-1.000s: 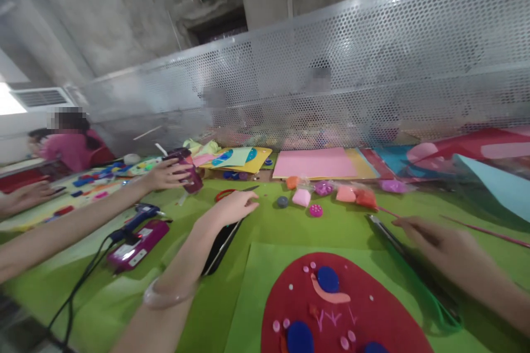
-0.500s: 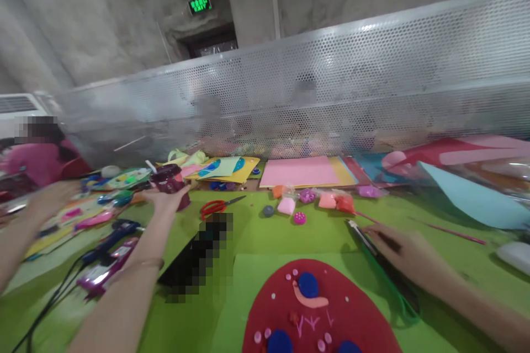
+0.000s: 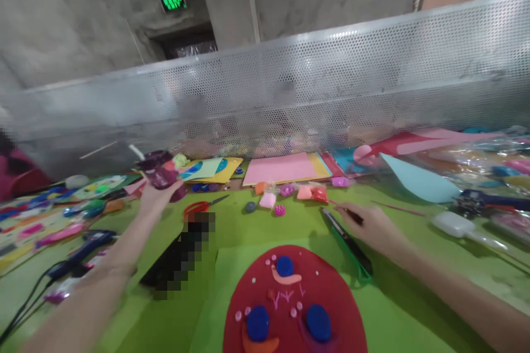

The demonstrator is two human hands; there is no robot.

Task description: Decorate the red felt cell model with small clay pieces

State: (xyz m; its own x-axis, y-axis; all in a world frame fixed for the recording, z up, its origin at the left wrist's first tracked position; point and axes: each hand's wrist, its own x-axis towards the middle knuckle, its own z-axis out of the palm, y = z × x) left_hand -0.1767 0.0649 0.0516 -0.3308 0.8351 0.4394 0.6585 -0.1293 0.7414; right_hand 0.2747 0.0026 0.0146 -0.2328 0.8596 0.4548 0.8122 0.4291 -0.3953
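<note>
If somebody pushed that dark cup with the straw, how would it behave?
The cup looks taller than wide, so a high push might tip it. The straw hints at a drink, perhaps adding weight. The left hand against it would probably steady it.

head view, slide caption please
Left hand holds a dark purple cup with white straw, right hand beside a slim black tool

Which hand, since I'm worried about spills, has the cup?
The left hand, holding the dark purple cup; the right hand is beside the black cutter.
</note>
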